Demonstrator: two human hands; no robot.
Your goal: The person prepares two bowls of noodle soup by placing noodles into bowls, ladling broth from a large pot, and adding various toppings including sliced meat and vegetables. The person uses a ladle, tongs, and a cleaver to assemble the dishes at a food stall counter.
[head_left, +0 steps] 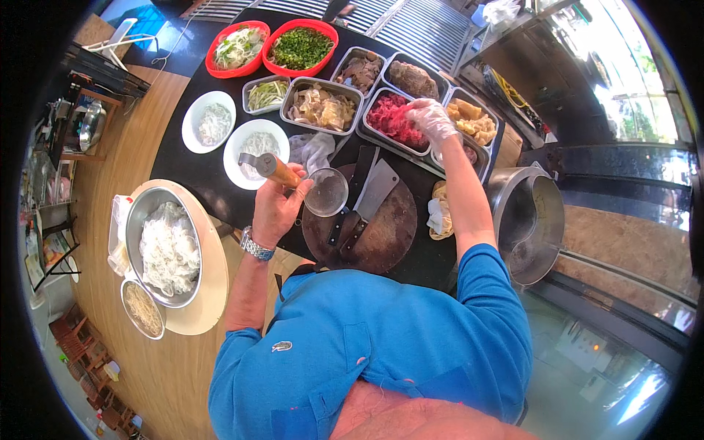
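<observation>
Head view, looking down on a dark counter (198,172) set against a wooden floor. Left hand (277,209) is raised over the counter's near edge, fingers closed around the wooden handle of a ladle strainer (326,192); its round wire bowl hangs just above the round wooden chopping board (389,227). A metal watch (256,246) sits on that wrist. Right hand (433,121), in a thin clear glove, is extended to the far right part of the counter, fingers bunched and pinching into the raw red meat in a steel tray (396,121); whether any meat is actually lifted I cannot tell. A cleaver (370,198) lies on the chopping board, blade pointing away from the person, with a darker knife beside it. Just left of the strainer handle stand two white bowls (246,150) holding pale noodles, side by side, well inside the counter. Further back: steel trays of sliced meats and tripe, then two red baskets (297,48) of chopped greens and sliced onion at the far edge. At the counter's left end, on a round wooden tray, a large steel basin of white noodles (167,249). At the right end, off the counter, a large steel stockpot (528,220).
</observation>
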